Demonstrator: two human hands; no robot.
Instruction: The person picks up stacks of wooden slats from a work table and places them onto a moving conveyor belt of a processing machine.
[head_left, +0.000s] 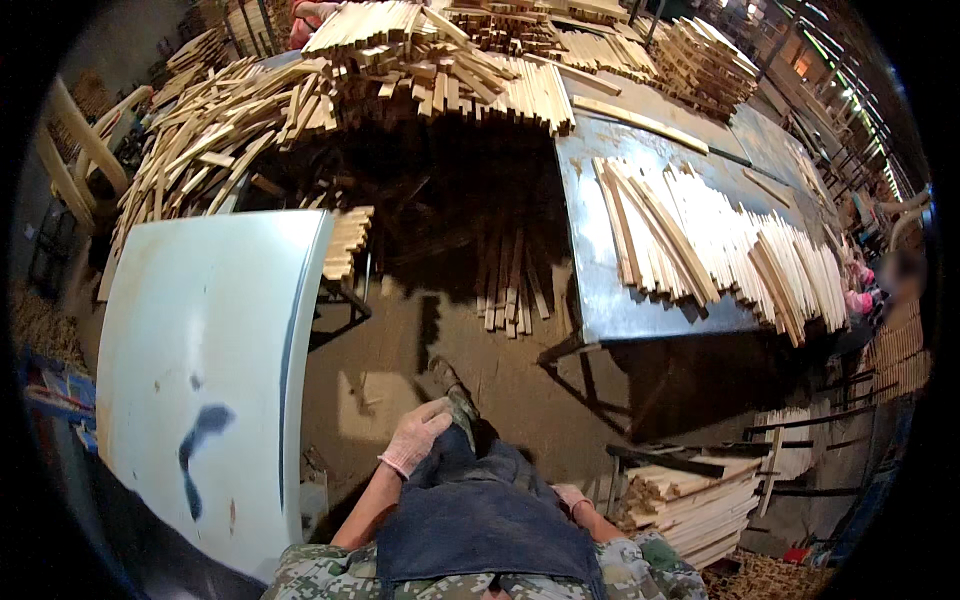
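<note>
Head view: the left hand (pixel 416 437), gloved, rests on the raised knee (pixel 462 448) with fingers loosely together, holding nothing. The right hand (pixel 572 496) is half hidden by the apron (pixel 480 530), grip unclear. It looks like a pause; the slats (pixel 690 505) stacked just beside the right hand seem likeliest to be picked up.

Camouflage sleeves, dark apron, pale knit gloves (left (pixel 417 436), right (pixel 571 496))

A white table (pixel 200 360) stands left of the hands. A metal table (pixel 600 280) ahead and right carries rows of wood strips (pixel 720 250). A large heap of strips (pixel 380 80) lies farther ahead. Stacked strips (pixel 690 500) sit just right, on a dirt floor (pixel 500 370).
</note>
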